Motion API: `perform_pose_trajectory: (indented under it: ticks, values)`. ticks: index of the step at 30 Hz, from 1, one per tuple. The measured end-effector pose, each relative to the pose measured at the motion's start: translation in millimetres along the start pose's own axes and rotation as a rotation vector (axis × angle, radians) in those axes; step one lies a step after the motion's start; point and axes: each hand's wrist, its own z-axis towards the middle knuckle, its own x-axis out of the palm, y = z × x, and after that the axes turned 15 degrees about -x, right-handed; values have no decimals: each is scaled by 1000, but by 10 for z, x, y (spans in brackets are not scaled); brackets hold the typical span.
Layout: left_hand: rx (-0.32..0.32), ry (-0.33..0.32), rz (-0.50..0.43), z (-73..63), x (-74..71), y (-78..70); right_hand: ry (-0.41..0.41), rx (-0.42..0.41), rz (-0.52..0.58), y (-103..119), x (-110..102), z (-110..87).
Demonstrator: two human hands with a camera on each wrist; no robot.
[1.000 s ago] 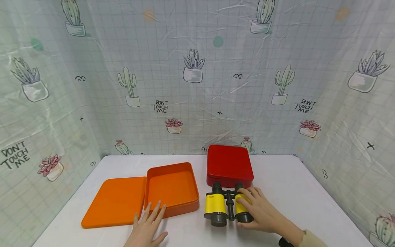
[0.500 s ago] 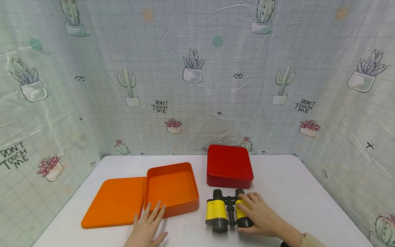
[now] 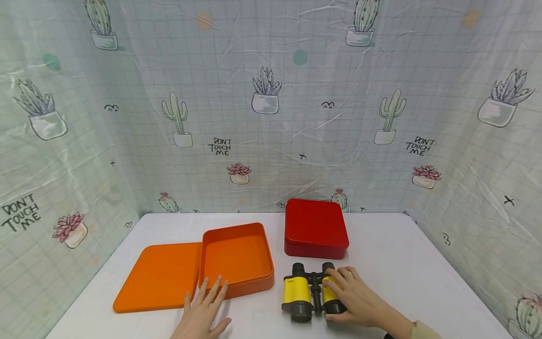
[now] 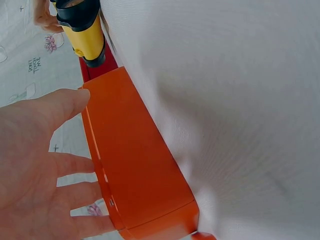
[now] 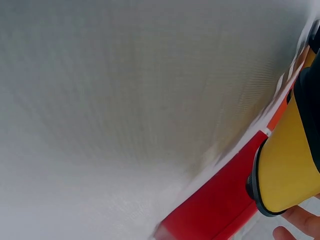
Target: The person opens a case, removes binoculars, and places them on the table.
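Observation:
A pair of yellow and black binoculars [image 3: 296, 289] is in front of the red box in the head view, eyepieces pointing away from me. My right hand [image 3: 355, 299] grips its right barrel, fingers curled over the top. Part of that yellow barrel [image 5: 285, 167] fills the right side of the right wrist view, a few fingers showing below it. Fingers spread, my left hand [image 3: 202, 310] lies at the front wall of an open orange box [image 3: 251, 286]. Up close, the left wrist view has its fingertips along the rim of this box [image 4: 132, 155].
A flat orange lid [image 3: 158, 278] lies against the orange box's left side. The closed red box [image 3: 315, 223] stands at the back of the white table [image 3: 389, 263]. Behind hangs a cactus-print sheet [image 3: 305, 127], wrapping round both sides.
My right hand has drawn the binoculars back toward me, away from the red box, whose front edge they overlapped before. The left hand and both boxes stay in place.

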Motion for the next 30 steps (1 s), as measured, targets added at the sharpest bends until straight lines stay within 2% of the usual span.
perform_pose_trajectory:
  ticks: [16, 30]
  values:
    - [-32, 50, 10, 18, -5, -9, 77, -8, 54, -61, 43, 48]
    - [-14, 24, -1, 17, 14, 2, 93, -2, 56, -83, 68, 50]
